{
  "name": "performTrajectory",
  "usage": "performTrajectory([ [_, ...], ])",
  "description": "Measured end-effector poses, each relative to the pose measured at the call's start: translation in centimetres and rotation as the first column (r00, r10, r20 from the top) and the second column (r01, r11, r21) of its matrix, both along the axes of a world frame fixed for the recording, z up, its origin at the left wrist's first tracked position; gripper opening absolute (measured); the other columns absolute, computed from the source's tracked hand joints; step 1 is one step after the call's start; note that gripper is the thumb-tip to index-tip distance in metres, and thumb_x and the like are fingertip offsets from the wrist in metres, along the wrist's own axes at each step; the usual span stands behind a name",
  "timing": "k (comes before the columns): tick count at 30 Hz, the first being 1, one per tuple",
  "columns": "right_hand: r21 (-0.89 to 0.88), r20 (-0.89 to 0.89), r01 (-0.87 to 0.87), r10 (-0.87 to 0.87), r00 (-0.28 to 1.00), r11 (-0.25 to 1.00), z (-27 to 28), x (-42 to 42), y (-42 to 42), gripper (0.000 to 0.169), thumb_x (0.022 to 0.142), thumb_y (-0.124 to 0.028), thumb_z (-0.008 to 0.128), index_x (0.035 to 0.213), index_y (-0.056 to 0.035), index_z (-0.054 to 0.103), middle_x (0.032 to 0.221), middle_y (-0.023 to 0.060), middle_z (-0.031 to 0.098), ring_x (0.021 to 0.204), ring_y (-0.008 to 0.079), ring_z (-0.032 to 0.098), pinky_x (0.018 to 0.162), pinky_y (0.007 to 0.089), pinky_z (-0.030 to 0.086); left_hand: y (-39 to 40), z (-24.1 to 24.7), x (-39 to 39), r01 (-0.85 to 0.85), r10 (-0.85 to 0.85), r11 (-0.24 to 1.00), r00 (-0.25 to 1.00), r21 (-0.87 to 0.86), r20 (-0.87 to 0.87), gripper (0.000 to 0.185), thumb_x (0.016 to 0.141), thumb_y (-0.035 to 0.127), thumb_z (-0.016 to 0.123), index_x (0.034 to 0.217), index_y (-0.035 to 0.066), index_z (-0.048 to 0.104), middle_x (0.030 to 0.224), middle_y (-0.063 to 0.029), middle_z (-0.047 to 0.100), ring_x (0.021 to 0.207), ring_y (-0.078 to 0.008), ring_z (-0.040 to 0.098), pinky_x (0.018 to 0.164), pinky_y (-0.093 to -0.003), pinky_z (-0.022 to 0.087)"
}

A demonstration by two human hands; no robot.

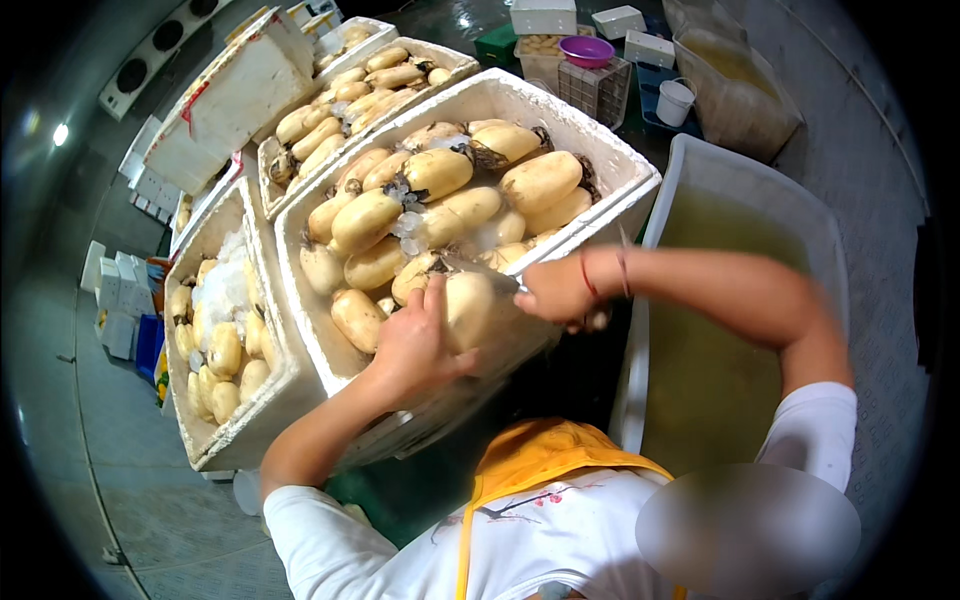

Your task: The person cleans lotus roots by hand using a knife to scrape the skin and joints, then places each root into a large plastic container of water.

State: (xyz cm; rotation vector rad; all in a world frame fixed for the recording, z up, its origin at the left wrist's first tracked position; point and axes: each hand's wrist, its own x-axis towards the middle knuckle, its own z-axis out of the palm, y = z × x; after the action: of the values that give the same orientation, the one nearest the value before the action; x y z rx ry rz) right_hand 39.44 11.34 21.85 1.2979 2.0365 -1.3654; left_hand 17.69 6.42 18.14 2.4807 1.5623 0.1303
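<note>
My left hand (420,341) grips a pale lotus root (471,304) at the near edge of a large white foam box (307,330). Fingers spread over its top, and the thumb lies along its near side. Close to the root's right end, my right hand (559,292) is closed around what looks like a knife (516,282); only a small metallic part shows, and motion blurs it. More lotus roots (439,174) fill the box, several with dark muddy ends. Ice pieces (409,225) lie among them.
A smaller foam box (289,390) of roots and crushed ice (225,277) stands left. Behind are another root-filled box (457,64) and a tilted foam box (232,105). To the right is a tub of murky water (720,315). A purple basin (586,51) and white bucket (675,103) stand farther back.
</note>
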Motion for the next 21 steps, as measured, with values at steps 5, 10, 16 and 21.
performTrajectory([
  [5,0.378,-0.306,0.104,0.018,0.952,0.920,-6.4,0.3,-0.9,0.043,0.093,-0.028,0.031,0.075,0.0029,0.054,0.068,0.0141,0.058,0.045,0.0230,0.053,0.042,0.0384,0.046,0.4,-0.3,-0.3,0.000,0.000,1.000,1.000,0.031,-0.002,0.095,0.060,0.041,0.072,0.129,-0.006,0.026,0.100,-0.0287,0.051,0.079,-0.0384,0.059,0.068,-0.0420,0.050],
  [10,-0.192,-0.036,0.110,-0.119,0.992,0.975,-1.4,0.4,0.8,0.045,0.093,-0.032,0.031,0.073,0.0040,0.049,0.062,0.0112,0.053,0.042,0.0207,0.049,0.037,0.0358,0.044,0.7,-0.1,-0.1,0.022,-0.022,1.000,1.000,-0.022,-0.013,0.094,0.061,0.040,0.072,0.129,-0.005,0.025,0.103,-0.0293,0.050,0.080,-0.0393,0.059,0.068,-0.0427,0.050],
  [16,0.444,-0.384,0.180,0.005,0.923,0.878,-6.1,-0.4,-2.3,0.042,0.090,-0.027,0.036,0.078,0.0102,0.051,0.062,0.0174,0.059,0.041,0.0251,0.056,0.036,0.0352,0.047,0.4,-0.1,0.3,-0.018,0.017,1.000,0.998,-0.021,-0.062,0.094,0.061,0.039,0.072,0.130,-0.005,0.025,0.105,-0.0286,0.049,0.080,-0.0393,0.059,0.069,-0.0433,0.050],
  [21,-0.157,-0.083,0.131,-0.145,0.986,0.979,-2.7,-0.5,1.0,0.045,0.091,-0.030,0.035,0.079,0.0100,0.052,0.060,0.0154,0.057,0.042,0.0250,0.055,0.039,0.0357,0.048,0.5,-0.3,-0.3,-0.016,0.016,1.000,1.000,0.003,-0.013,0.093,0.061,0.038,0.072,0.130,-0.005,0.026,0.103,-0.0282,0.051,0.082,-0.0394,0.059,0.070,-0.0434,0.049],
])
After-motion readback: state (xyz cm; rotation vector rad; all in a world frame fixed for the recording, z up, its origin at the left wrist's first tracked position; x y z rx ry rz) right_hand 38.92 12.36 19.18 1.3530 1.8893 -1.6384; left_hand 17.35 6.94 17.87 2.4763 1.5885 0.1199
